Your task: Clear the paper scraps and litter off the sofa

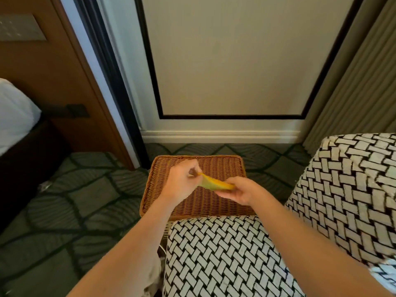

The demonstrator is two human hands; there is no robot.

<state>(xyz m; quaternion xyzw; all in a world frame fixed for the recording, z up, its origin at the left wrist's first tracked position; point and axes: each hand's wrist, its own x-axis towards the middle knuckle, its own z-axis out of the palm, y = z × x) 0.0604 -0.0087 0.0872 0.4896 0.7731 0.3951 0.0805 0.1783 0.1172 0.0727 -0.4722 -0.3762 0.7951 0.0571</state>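
Note:
A yellow paper scrap [214, 182] is stretched between both hands above a brown wicker basket [222, 166] on the carpet. My left hand [182, 181] pinches the scrap's left end with closed fingers. My right hand [241, 190] grips its right end from below. The sofa [222, 258], covered in a black-and-white woven pattern, lies below and to the right; its armrest [347, 189] rises at the right. No loose litter shows on the visible sofa surface.
The basket stands against the sofa's front end, on green patterned carpet [85, 200]. A cream wall panel [231, 71] with skirting is behind it. A bed with white bedding [15, 114] is at the left, a curtain [364, 93] at the right.

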